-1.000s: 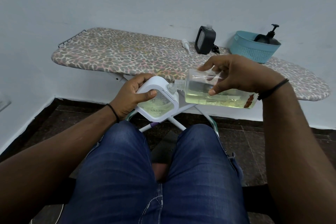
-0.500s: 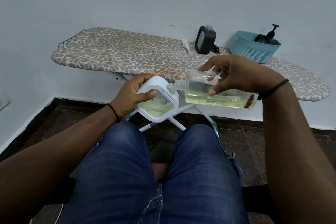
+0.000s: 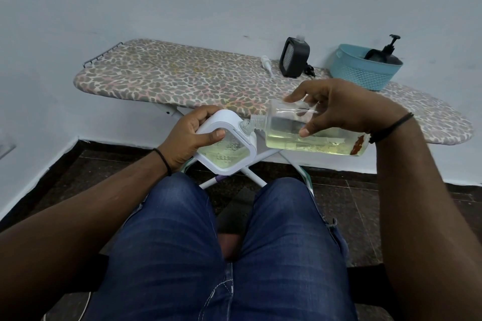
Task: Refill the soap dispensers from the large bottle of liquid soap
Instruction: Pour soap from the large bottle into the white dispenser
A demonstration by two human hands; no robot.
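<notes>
The right hand (image 3: 347,109) grips the large bottle (image 3: 307,133) lying almost flat, neck pointing left into the filler spout of the white dispenser (image 3: 229,143), which the left hand's (image 3: 190,135) fingers clasp tilted above the knees.

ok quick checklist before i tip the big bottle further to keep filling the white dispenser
1. Left hand grips white dispenser: ok.
2. Right hand holds large bottle near level: ok.
3. Bottle neck meets dispenser opening: ok, though whether it is seated inside, cannot tell.
4. Soap reaching the neck: cannot tell; liquid pools along the lower side.
5. Room left in dispenser: ok, partly filled.
6. Drips on jeans: none visible, ok.
</notes>
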